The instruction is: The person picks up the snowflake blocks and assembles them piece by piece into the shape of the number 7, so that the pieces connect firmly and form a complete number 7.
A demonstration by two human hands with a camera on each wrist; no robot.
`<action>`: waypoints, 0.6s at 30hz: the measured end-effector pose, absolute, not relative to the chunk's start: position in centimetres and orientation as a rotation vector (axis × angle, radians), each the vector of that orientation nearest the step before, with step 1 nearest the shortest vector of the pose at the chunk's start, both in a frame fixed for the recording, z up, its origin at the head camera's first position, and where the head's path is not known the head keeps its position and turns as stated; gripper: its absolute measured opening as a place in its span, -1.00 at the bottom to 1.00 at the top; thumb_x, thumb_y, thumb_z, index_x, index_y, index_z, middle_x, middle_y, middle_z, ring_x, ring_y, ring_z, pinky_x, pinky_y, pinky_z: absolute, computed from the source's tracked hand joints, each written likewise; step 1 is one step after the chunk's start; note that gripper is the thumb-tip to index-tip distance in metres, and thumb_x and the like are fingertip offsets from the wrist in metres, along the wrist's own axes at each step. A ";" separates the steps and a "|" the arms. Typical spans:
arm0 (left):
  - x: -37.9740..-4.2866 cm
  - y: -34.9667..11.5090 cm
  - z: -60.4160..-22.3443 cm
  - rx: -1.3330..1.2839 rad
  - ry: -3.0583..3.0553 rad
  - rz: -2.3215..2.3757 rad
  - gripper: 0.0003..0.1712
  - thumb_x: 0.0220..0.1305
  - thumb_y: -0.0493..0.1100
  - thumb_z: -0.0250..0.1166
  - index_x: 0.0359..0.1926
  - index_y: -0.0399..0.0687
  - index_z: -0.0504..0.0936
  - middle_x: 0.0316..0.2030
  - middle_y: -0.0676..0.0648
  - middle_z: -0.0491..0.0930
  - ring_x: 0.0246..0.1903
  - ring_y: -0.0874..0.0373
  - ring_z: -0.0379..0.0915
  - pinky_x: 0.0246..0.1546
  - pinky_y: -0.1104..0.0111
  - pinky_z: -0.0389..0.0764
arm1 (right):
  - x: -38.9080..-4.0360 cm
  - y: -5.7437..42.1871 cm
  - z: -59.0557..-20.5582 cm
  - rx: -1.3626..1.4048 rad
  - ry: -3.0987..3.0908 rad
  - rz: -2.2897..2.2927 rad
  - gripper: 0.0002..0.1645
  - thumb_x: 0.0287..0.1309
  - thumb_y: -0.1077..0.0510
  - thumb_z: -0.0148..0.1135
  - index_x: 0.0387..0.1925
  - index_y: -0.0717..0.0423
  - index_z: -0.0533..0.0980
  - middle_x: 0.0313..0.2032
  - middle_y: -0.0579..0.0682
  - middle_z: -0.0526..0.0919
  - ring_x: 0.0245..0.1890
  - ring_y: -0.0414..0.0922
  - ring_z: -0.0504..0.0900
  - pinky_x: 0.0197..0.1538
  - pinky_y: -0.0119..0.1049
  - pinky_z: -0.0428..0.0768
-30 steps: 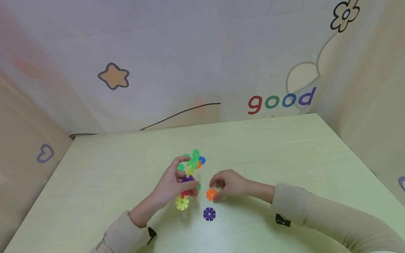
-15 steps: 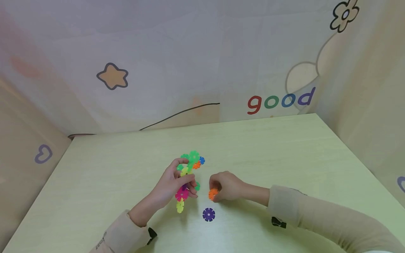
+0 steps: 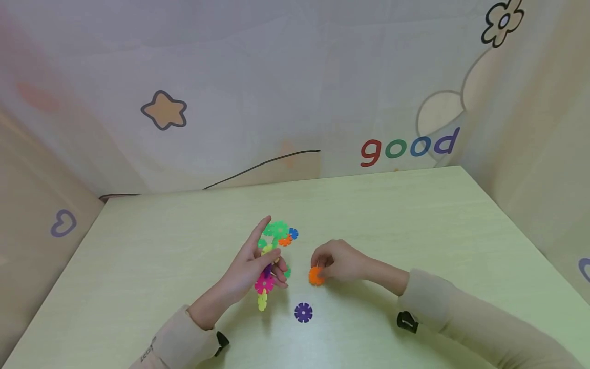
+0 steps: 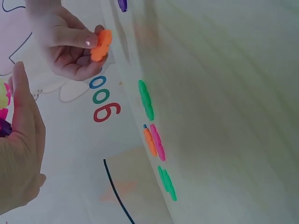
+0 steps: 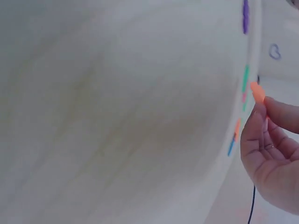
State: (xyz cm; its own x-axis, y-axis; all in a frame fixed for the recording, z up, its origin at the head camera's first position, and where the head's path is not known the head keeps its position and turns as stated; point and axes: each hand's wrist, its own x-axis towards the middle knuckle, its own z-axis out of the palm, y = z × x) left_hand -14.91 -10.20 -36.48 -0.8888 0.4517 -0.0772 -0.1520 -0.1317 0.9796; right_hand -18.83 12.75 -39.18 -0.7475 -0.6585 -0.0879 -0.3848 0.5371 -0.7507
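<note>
My left hand (image 3: 241, 271) holds a joined string of plastic snowflake discs between thumb and curled fingers, index finger stretched out. A pink disc (image 3: 264, 283) and a yellow disc (image 3: 262, 301) hang below the grip; a purple one (image 3: 267, 270) is partly hidden by the fingers. To the right, my right hand (image 3: 343, 260) pinches an orange snowflake disc (image 3: 316, 276) between thumb and fingers. The left wrist view shows this orange disc (image 4: 101, 45) raised above the tabletop and edge-on. A gap separates the two hands.
A loose purple disc (image 3: 303, 312) lies on the table nearer the body. Beyond the left hand are several green discs (image 3: 278, 229), a blue disc (image 3: 293, 233) and another orange disc (image 3: 285, 240). A printed curtain (image 3: 258, 77) stands behind the table.
My right hand has gripped the orange disc and shifted it slightly right and away from the body. The left index finger has straightened, and the held string has turned.
</note>
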 end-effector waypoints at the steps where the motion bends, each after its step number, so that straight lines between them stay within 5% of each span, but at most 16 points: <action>1: -14.9 -10.2 -36.5 0.337 1.741 2.075 -0.23 0.37 -0.32 -0.05 0.40 0.26 -0.23 -0.51 -0.18 0.51 -0.58 0.10 0.55 -0.34 0.04 0.58 | -18.9 12.9 -39.0 -0.849 2.414 -1.069 -0.88 -0.04 0.39 0.23 -0.43 0.15 0.57 -0.55 -0.14 0.53 -0.49 -0.22 0.45 -0.37 -0.39 0.49; 11: -14.8 -9.9 -36.5 0.308 1.688 2.114 -0.28 0.38 -0.32 -0.12 0.41 0.23 -0.19 -0.54 -0.14 0.52 -0.60 0.14 0.55 -0.35 0.06 0.58 | -18.8 13.6 -37.8 -0.720 2.390 -1.396 -0.95 0.04 0.32 0.25 -0.41 0.25 0.53 -0.49 0.03 0.60 -0.51 0.01 0.58 -0.38 -0.23 0.60; 18: -14.8 -9.6 -36.6 0.319 1.662 2.146 -0.27 0.39 -0.29 -0.10 0.41 0.26 -0.22 -0.55 -0.13 0.55 -0.60 0.14 0.56 -0.36 0.08 0.59 | -18.7 13.1 -37.1 -0.645 2.432 -1.582 -0.93 0.05 0.32 0.25 -0.39 0.28 0.53 -0.42 0.20 0.62 -0.45 0.14 0.61 -0.38 -0.31 0.61</action>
